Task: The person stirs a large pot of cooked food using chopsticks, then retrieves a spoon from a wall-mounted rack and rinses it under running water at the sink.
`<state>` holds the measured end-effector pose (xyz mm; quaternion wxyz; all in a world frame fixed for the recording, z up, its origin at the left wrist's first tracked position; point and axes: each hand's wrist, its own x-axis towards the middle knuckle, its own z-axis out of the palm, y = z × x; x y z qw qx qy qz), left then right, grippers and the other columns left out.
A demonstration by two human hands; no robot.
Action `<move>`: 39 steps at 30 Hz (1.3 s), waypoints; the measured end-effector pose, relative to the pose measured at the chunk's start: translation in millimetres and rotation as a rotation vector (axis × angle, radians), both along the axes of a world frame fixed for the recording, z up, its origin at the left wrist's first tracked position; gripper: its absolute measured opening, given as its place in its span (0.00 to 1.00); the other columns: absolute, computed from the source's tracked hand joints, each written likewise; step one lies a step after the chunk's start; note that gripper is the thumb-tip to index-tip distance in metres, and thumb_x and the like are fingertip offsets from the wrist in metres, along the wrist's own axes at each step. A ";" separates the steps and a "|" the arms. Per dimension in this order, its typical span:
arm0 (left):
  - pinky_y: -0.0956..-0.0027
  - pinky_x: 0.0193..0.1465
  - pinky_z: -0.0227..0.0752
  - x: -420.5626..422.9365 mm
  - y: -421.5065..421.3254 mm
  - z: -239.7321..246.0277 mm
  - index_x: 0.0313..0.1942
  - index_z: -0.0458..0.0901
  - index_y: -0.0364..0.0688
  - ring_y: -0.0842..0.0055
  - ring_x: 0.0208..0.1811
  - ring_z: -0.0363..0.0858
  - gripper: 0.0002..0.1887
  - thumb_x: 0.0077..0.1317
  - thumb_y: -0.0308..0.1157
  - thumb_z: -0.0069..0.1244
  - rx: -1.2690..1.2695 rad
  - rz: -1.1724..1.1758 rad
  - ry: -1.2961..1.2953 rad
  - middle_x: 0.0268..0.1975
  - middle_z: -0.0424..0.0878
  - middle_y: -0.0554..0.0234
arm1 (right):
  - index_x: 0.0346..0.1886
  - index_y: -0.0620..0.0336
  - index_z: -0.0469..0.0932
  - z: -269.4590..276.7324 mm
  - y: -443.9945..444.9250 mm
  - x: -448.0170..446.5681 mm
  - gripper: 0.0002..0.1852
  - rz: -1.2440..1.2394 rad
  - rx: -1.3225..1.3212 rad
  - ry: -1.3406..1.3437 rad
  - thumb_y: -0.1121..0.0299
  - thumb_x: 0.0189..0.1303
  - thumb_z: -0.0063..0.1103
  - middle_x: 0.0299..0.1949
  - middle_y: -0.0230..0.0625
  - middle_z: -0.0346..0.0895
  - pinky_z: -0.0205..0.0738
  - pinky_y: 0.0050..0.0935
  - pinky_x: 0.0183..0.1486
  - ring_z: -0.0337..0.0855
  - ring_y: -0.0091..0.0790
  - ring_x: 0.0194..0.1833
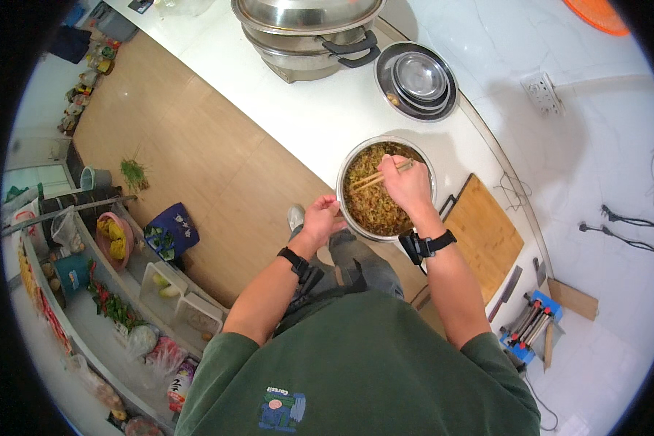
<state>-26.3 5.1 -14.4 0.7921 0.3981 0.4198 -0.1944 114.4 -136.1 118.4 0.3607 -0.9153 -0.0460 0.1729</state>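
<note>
A round stainless-steel bowl stands at the counter's front edge, filled with a finely chopped brown and green mixture. My right hand is over the bowl and grips a pair of wooden chopsticks. Their tips reach into the mixture towards the left side. At the bowl's left rim, my left hand pinches the edge between thumb and fingers. Both wrists wear black straps with small devices. The bowl's underside is hidden from above.
Beyond the bowl are nested metal dishes and a lidded steel steamer pot. Right of it lie a wooden cutting board, a cleaver and a blue-ended knife sharpener. Shelves with vegetables stand at left.
</note>
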 end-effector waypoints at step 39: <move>0.63 0.55 0.83 -0.1 2.7 -9.1 0.53 0.78 0.41 0.71 0.51 0.85 0.07 0.81 0.32 0.47 -0.048 0.022 -0.039 0.51 0.84 0.62 | 0.25 0.63 0.82 25.8 -50.8 -63.2 0.10 0.426 0.336 -0.293 0.73 0.64 0.67 0.22 0.42 0.79 0.73 0.36 0.28 0.80 0.42 0.24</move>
